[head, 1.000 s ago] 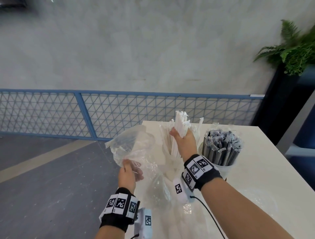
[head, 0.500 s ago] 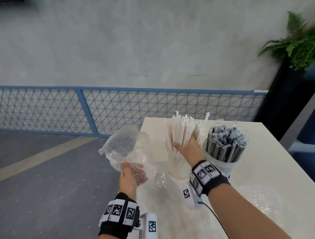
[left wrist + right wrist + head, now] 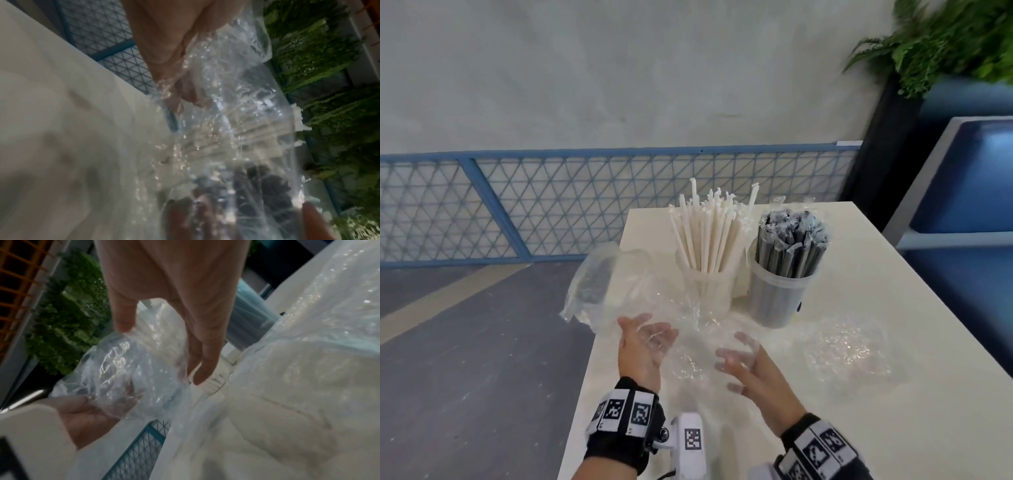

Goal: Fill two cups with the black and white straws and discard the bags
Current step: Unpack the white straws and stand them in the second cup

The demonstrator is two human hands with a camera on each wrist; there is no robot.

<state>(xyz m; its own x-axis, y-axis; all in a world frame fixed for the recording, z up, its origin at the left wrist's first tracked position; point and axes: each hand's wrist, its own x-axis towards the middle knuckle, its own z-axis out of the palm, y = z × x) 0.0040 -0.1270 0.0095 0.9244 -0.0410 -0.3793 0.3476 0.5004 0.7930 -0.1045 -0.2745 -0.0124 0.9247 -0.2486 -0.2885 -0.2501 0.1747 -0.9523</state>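
White straws (image 3: 709, 236) stand upright in a clear cup (image 3: 710, 291) on the white table (image 3: 859, 428). Right beside it, black wrapped straws (image 3: 789, 240) fill a second clear cup (image 3: 774, 305). A crumpled clear bag (image 3: 616, 284) hangs over the table's left edge. My left hand (image 3: 645, 342) holds the bag, with film over its fingers (image 3: 183, 99). My right hand (image 3: 743, 359) faces it with spread, fairly straight fingers (image 3: 202, 369). Its thumb touches the bag (image 3: 131, 373). Neither hand touches a cup.
A second crumpled clear bag (image 3: 849, 353) lies on the table to the right of my hands. A blue mesh fence (image 3: 551, 205) runs behind the table, and grey floor lies to the left. A potted fern (image 3: 955, 41) and a blue seat (image 3: 969, 192) stand at the right.
My right hand has let go of the white straws, which now stand in the cup, and has come back to the bag. My left hand has kept hold of the bag.
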